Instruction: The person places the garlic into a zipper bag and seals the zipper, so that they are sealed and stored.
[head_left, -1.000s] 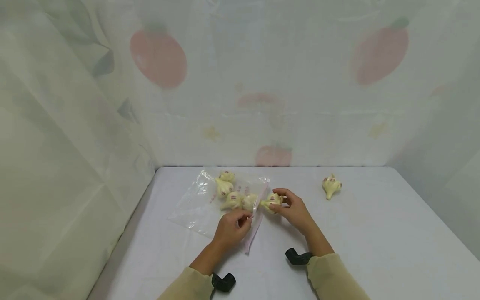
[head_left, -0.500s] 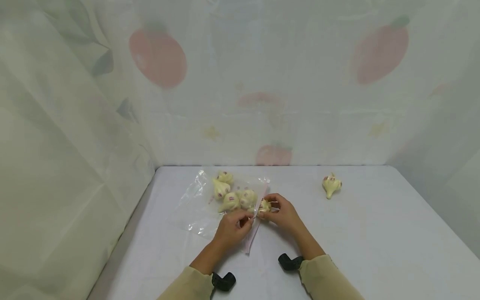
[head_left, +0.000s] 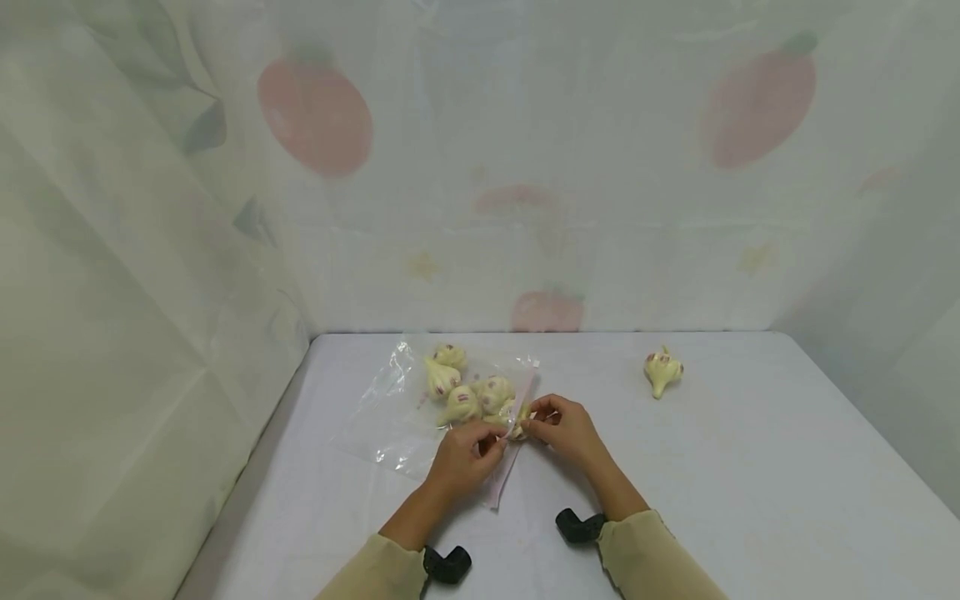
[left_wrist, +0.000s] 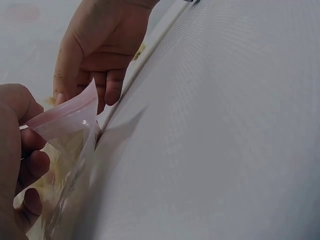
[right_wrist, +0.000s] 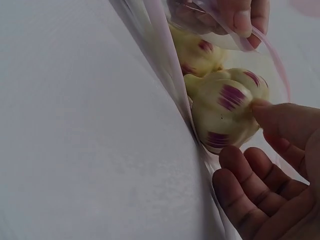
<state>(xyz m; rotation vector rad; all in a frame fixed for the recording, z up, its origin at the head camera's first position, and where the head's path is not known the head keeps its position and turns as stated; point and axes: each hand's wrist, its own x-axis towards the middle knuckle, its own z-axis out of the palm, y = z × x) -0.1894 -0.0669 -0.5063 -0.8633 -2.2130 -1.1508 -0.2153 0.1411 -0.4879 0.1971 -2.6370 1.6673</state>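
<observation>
A clear zip bag [head_left: 397, 417] lies on the table with several garlic bulbs [head_left: 459, 403] inside. My left hand [head_left: 461, 454] pinches the upper layer of its pink-edged mouth [left_wrist: 70, 110] and lifts it. In the right wrist view, a cream garlic bulb [right_wrist: 227, 107] with purple marks sits just inside that mouth, against another bulb. The right hand [head_left: 566, 429] has its thumb on this bulb and a fingertip at its lower edge; the other fingers are loosely bent. From the head view, the bag's rim and both hands partly cover the bulb.
One more garlic bulb [head_left: 663, 371] rests alone on the white table [head_left: 750, 467], toward the back right. Pale fabric with fruit prints [head_left: 315, 117] hangs behind and at the sides. Black mounts [head_left: 447, 565] are strapped at both wrists.
My right hand has moved left with the garlic bulb, which has passed from outside the bag into its mouth. The bulbs inside shifted slightly left. My left hand keeps its hold.
</observation>
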